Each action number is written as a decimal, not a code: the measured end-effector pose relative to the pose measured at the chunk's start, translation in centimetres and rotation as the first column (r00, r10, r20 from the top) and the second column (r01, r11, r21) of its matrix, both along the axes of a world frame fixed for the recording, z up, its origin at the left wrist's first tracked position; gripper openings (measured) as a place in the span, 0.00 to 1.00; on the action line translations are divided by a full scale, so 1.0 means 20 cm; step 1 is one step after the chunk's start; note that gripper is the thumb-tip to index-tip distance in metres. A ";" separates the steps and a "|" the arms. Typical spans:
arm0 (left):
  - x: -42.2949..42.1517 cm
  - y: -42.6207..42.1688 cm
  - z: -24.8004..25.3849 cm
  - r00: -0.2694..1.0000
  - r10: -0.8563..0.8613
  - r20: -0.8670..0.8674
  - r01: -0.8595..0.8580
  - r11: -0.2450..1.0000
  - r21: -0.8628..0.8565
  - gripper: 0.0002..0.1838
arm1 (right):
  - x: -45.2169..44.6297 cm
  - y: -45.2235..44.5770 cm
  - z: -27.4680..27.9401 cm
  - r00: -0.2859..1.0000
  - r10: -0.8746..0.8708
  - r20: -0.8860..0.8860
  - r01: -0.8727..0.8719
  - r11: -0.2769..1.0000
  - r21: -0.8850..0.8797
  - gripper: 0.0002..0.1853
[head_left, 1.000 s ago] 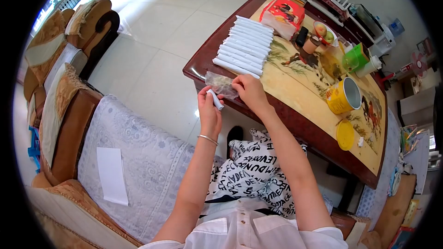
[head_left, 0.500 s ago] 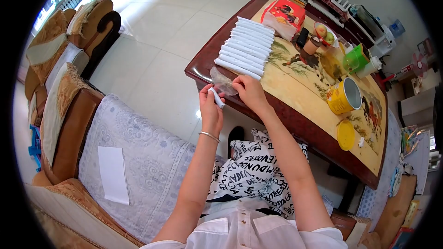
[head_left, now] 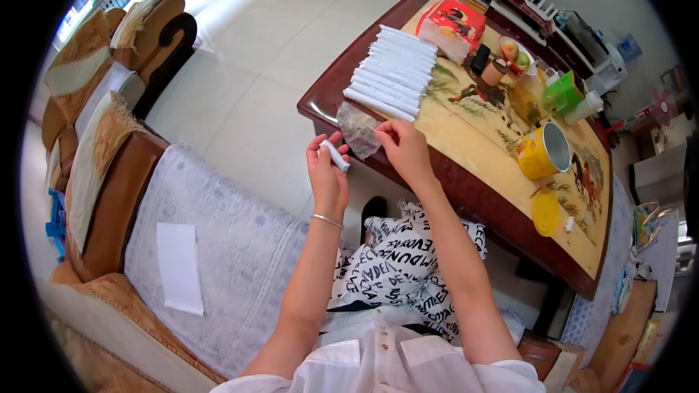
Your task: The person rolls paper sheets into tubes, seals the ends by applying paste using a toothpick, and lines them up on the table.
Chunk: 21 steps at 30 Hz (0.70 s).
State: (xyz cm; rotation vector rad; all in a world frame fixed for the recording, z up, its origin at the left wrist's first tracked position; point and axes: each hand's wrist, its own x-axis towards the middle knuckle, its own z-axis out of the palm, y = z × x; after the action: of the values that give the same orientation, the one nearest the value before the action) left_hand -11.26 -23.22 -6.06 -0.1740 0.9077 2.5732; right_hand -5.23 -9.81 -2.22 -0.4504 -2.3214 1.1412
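My left hand (head_left: 327,169) is closed around a short white paper roll (head_left: 335,155), held in front of the table's near edge. Just to its right, my right hand (head_left: 401,144) pinches a crumpled clear plastic bag (head_left: 357,131) by its right side. The bag spreads over the table edge, below a row of several long white paper rolls (head_left: 391,73) lying side by side on the table. What the bag contains, if anything, I cannot make out.
On the table (head_left: 466,124) stand a red bag (head_left: 453,22), a fruit bowl (head_left: 515,54), a green box (head_left: 563,92), an open yellow canister (head_left: 544,151) and its yellow lid (head_left: 546,212). White paper sheets (head_left: 180,268) lie on the sofa (head_left: 233,211) at left.
My right hand has moved slightly right, and the plastic bag now hangs more spread out, apart from the left hand. The left hand, still holding the roll, has shifted a little left.
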 end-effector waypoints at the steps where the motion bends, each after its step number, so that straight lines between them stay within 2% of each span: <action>1: 0.03 -0.02 0.02 1.000 -0.029 -0.002 0.029 0.998 0.048 0.11 | 0.06 -0.07 0.06 1.000 -0.002 -0.020 0.001 0.998 -0.059 0.05; 5: 0.18 -0.07 0.11 0.996 -0.080 -0.040 0.086 0.982 0.169 0.11 | 0.28 -0.32 0.18 0.995 -0.040 -0.090 0.019 0.975 -0.223 0.04; 12: 0.40 -0.10 0.25 0.981 -0.129 -0.148 0.140 0.988 0.067 0.12 | 0.47 -0.44 0.21 0.980 -0.132 -0.148 0.109 0.982 -0.154 0.04; 21: 0.58 -0.10 0.29 0.953 -0.188 -0.239 0.214 0.973 0.088 0.12 | 0.64 -0.46 0.23 0.956 -0.177 -0.233 0.156 0.982 -0.105 0.04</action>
State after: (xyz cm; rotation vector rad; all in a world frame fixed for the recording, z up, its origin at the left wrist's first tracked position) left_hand 0.39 -25.18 -0.35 0.2417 0.8078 2.4773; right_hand 7.55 -18.91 2.29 -0.4980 -1.9921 1.1477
